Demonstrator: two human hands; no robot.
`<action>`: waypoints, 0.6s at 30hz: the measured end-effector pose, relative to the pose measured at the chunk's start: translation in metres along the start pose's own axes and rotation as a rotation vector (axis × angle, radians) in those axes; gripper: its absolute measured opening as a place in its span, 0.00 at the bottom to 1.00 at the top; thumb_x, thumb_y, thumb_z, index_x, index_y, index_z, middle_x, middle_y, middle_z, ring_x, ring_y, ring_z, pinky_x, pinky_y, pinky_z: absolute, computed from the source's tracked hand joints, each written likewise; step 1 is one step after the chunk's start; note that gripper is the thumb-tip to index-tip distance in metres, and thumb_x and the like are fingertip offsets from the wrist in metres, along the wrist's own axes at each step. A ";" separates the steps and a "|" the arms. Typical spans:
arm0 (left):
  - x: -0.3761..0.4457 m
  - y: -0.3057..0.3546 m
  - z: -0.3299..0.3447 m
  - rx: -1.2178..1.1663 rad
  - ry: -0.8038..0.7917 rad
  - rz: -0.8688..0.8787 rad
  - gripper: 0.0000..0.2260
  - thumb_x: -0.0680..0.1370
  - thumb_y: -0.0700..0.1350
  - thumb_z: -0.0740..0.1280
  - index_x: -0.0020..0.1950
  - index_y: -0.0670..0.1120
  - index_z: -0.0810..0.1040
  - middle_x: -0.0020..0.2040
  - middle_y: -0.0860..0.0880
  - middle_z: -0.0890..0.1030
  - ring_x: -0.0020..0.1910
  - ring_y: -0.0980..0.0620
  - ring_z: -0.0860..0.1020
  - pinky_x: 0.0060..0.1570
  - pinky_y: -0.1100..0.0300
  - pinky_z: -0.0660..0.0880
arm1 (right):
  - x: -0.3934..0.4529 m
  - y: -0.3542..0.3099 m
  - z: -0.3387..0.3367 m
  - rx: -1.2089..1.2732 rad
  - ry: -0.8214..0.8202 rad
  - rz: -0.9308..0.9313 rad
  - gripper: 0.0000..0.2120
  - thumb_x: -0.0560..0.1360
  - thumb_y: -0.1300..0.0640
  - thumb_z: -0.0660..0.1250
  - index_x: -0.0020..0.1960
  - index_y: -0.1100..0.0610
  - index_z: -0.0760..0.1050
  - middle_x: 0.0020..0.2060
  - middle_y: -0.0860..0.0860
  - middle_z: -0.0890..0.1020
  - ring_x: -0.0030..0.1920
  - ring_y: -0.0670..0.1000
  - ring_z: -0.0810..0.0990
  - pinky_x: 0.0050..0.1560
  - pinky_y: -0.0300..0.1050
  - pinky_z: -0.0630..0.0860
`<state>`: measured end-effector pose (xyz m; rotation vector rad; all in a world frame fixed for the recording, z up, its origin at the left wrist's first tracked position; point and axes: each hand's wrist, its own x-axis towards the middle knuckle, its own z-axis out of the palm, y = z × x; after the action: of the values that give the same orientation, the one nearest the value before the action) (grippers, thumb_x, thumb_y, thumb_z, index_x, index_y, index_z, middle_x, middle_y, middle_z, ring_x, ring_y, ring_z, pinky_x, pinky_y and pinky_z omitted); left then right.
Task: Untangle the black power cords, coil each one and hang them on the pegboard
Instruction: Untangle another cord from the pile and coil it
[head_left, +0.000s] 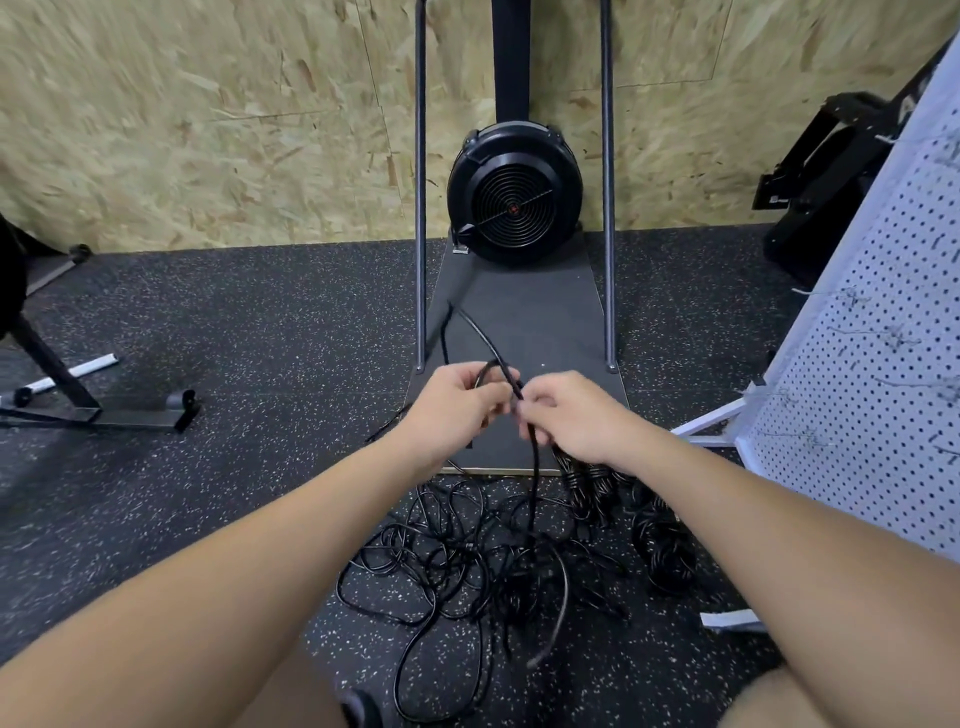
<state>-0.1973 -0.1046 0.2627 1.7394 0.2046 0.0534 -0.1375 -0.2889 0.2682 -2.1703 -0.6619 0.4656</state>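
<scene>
A black power cord (530, 447) rises from the tangled cords (483, 561) on the near floor into both hands: the left hand (457, 410) curls around its loop, the right hand (576, 415) pinches it. Coiled cords (665, 545) lie right, near the white pegboard (872, 364).

My right hand (576, 415) hides how many cords (535, 467) it grips; floor tangle (483, 566) strands I can't separate; pegboard (883, 364) cut off right; hooks blurred.
</scene>
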 end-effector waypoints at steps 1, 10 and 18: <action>-0.003 -0.004 0.001 0.022 -0.019 -0.010 0.07 0.83 0.42 0.69 0.52 0.40 0.85 0.39 0.46 0.79 0.37 0.49 0.71 0.33 0.58 0.65 | -0.002 -0.009 -0.005 0.056 0.059 -0.025 0.14 0.86 0.54 0.67 0.44 0.57 0.84 0.32 0.49 0.83 0.31 0.49 0.74 0.34 0.45 0.68; -0.025 -0.015 0.006 0.122 -0.245 -0.049 0.07 0.84 0.49 0.74 0.55 0.46 0.88 0.39 0.46 0.77 0.33 0.50 0.67 0.32 0.56 0.61 | 0.006 -0.040 -0.026 0.588 0.291 -0.189 0.09 0.85 0.58 0.69 0.53 0.62 0.85 0.44 0.58 0.87 0.39 0.52 0.77 0.46 0.48 0.79; -0.008 0.005 -0.013 -0.027 0.015 0.055 0.13 0.87 0.51 0.70 0.47 0.46 0.86 0.37 0.50 0.75 0.35 0.52 0.68 0.33 0.57 0.62 | -0.002 -0.018 -0.021 0.009 0.090 -0.057 0.05 0.83 0.56 0.71 0.50 0.55 0.85 0.38 0.49 0.89 0.33 0.45 0.85 0.33 0.39 0.77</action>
<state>-0.2068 -0.0938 0.2709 1.7179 0.1668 0.1093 -0.1336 -0.2935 0.2954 -2.1451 -0.6684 0.3383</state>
